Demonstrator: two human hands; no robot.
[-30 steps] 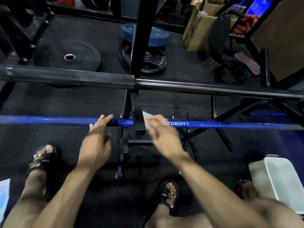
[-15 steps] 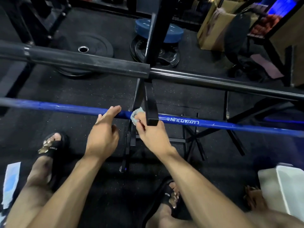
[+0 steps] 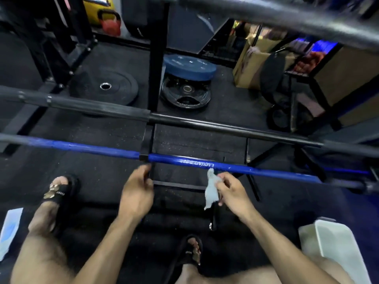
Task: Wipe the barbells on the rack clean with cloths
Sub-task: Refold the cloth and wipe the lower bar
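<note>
Head cam: we've got the limp, light cloth [image 3: 211, 191] pinched in our right hand [image 3: 231, 191], just below the blue barbell [image 3: 266, 170] on the rack [image 3: 152, 78]. Left hand [image 3: 137, 191] loosely curled, empty. Grip mid-cloth.

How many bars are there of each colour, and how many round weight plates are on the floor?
Blue bar: 1
Black bars: 2
Black plates: 2
Blue plate: 1
Total: 6
</note>
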